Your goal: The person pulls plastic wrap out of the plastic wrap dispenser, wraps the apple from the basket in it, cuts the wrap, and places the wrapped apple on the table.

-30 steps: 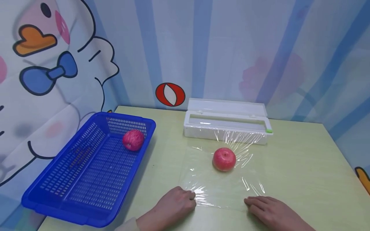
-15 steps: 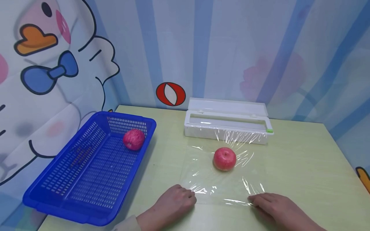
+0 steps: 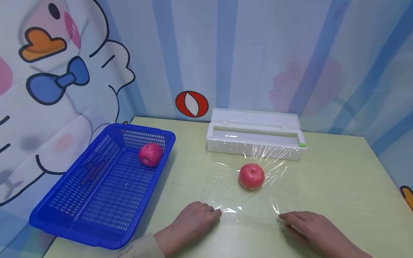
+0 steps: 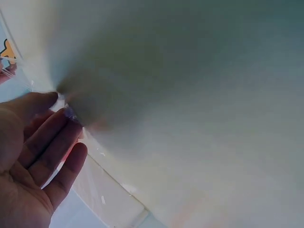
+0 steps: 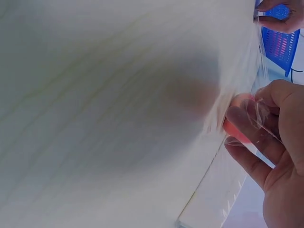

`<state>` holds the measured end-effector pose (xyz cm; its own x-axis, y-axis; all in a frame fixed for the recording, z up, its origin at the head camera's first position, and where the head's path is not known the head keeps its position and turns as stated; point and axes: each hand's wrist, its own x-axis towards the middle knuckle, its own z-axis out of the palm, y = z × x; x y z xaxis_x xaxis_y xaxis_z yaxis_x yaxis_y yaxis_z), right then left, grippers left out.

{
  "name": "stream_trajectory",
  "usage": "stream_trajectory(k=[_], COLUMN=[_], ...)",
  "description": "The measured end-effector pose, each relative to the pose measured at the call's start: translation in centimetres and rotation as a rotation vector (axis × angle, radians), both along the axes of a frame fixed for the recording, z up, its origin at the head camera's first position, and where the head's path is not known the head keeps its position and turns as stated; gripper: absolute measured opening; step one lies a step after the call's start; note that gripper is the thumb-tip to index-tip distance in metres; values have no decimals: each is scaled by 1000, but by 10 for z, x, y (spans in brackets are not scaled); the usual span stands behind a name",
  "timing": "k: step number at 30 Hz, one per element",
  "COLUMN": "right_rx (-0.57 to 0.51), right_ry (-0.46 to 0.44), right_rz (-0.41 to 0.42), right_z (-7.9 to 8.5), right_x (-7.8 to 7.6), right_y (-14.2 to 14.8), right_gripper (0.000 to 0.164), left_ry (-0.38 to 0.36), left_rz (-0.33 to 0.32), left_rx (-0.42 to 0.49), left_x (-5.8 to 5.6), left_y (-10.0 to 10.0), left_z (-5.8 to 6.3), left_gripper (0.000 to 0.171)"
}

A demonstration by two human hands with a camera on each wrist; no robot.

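A sheet of clear cling film (image 3: pixel 222 188) stretches from the front of a white cling film box (image 3: pixel 255 148) toward me over the table. One red apple (image 3: pixel 252 176) sits stem up on the film, in front of the box. My left hand (image 3: pixel 196 219) pinches the film's near left corner; in the left wrist view, thumb and fingertips (image 4: pixel 57 97) meet on it while the little finger stays loose. At the near right corner my right hand (image 3: pixel 311 226) pinches the film between thumb and index finger, with crumpled film (image 5: pixel 259 113) showing around the fingers in the right wrist view.
On the left stands a blue plastic basket (image 3: pixel 167 161) with a second red apple (image 3: pixel 150 154) in its far right corner. The box's lid (image 3: pixel 255 118) is raised toward the patterned cloth backdrop (image 3: pixel 245 61). Pale table surface (image 3: pixel 338 179) extends right of the film.
My right fingers have drawn together on the film's corner. Both hands have shifted slightly forward, and the film's near edge has come up with them. The apples and box stay put.
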<state>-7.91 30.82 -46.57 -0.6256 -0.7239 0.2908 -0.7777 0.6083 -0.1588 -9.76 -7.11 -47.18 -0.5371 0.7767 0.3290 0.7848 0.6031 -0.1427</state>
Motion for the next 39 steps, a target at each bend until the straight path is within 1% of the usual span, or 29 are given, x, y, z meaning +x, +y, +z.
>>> stream_trajectory(k=[1, 3, 4, 6, 8, 10, 11, 12, 14, 15, 16, 19, 22, 23, 25, 27, 29, 32, 34, 36, 39], right_rx=[7, 18, 20, 20, 3, -27, -39, -49, -68, -73, -73, -72, -54, -47, -33, -27, -34, -61, -82, -99, -115], right_ry=[-10, -28, -44, -45, -15, 32, 55, 76, 105, 108, 105, 105, 103, 97, 91, 93, 107, 163, 203, 234, 259], right_rz=[-6, -22, -30, -38, -29, -11, -2, 5, 15, 16, 15, 13, 5, -1, -13, -27, -44, -59, -62, -60, -55], right_z=[2, 5, 6, 9, 10, 9, 9, 8, 7, 7, 7, 7, 8, 8, 11, 14, 17, 22, 26, 30, 35], right_x=[0, 0, 0, -1, -1, -2, -2, -3, -4, -4, -4, -5, -5, -5, -6, -7, -9, -13, -17, -22, -30], right_y=[0, -1, -2, -3, -2, -3, -3, -3, -4, -4, -4, -5, -4, -4, -4, -4, -5, -6, -6, -5, -3], right_gripper=[40, 45, 45, 45, 36, 17, 12, 15, 31, 33, 32, 31, 24, 19, 12, 12, 17, 40, 50, 50, 49], left_ry=[-7, 1, 17, 58, 118, 172, 195, 208, 228, 226, 213, 131, 20, -10, -52, -81, -77, -48, -23, -19, -42], left_rz=[2, 0, -5, -17, -34, -52, -60, -66, -77, -77, -71, -35, 21, 36, 64, 87, 97, 102, 105, 116, 143], left_rx=[6, -12, -37, -100, -167, -216, -229, -241, -244, -245, -242, -215, -182, -167, -140, -116, -91, -61, -44, -35, -30], left_x=[-1, -2, -2, -1, -1, 0, 0, 0, -1, -1, -2, -4, -7, -8, -12, -16, -20, -28, -33, -39, -47], left_y=[1, 3, 3, 5, 5, 5, 5, 5, 5, 5, 4, 4, 4, 4, 5, 5, 6, 8, 9, 10, 13], left_z=[0, 2, 3, 4, 5, 4, 4, 4, 4, 4, 5, 8, 12, 14, 18, 22, 28, 37, 44, 50, 61], left_gripper=[21, 24, 24, 25, 25, 24, 24, 24, 24, 24, 24, 23, 20, 20, 20, 19, 20, 18, 18, 16, 12])
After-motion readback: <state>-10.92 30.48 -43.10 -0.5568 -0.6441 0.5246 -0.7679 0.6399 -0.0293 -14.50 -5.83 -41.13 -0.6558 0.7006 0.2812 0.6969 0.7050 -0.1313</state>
